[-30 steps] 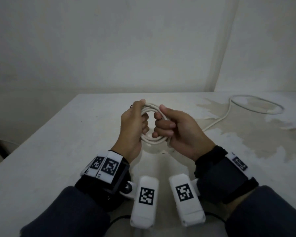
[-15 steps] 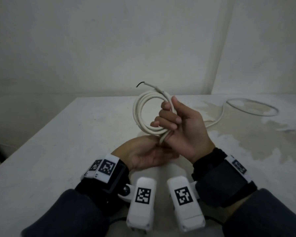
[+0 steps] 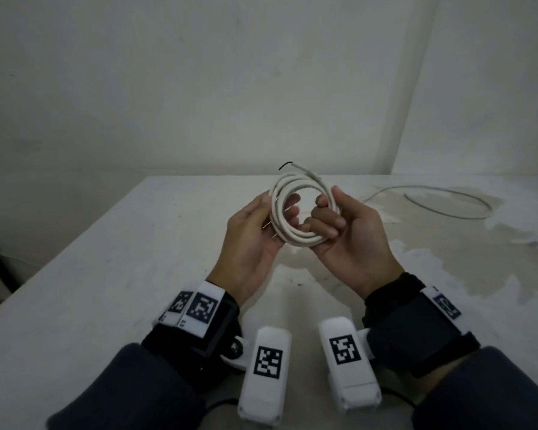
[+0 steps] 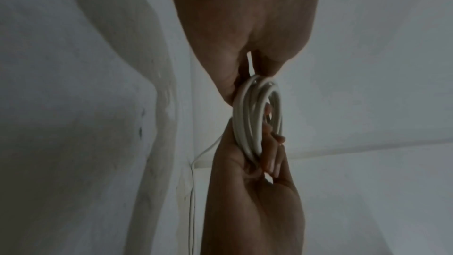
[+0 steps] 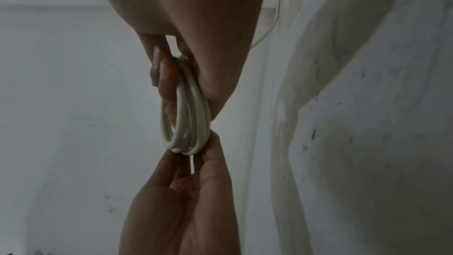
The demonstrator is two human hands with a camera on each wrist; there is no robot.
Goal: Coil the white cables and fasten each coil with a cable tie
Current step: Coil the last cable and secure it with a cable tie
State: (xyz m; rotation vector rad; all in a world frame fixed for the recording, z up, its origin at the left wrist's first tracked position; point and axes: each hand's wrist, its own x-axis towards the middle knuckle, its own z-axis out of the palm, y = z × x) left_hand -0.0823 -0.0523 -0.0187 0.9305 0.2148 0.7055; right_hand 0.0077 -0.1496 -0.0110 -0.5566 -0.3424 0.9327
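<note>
- Head view: at the middle of the frame, both hands are holding a coiled white cable [image 3: 302,209] in the air above the pale, stained worktop [image 3: 106,274]. The left hand [image 3: 255,240] is grasping the coil's left side, thumb in front and fingers behind. The right hand [image 3: 345,237] is clenching the coil's right side, fingers curling through the loop. A cable end with a dark tip is sticking out at the coil's top. A second white cable [image 3: 448,203] is lying loose on the worktop at the right of the frame.
- Left wrist view: the coil [image 4: 255,119] is showing edge-on at centre, the left hand [image 4: 250,26] pinching it from above, the right hand [image 4: 255,191] gripping it from below.
- Right wrist view: the coil [image 5: 191,115] is again sitting edge-on at centre, the right hand [image 5: 191,16] gripping it above, the left hand [image 5: 181,201] gripping it below.
</note>
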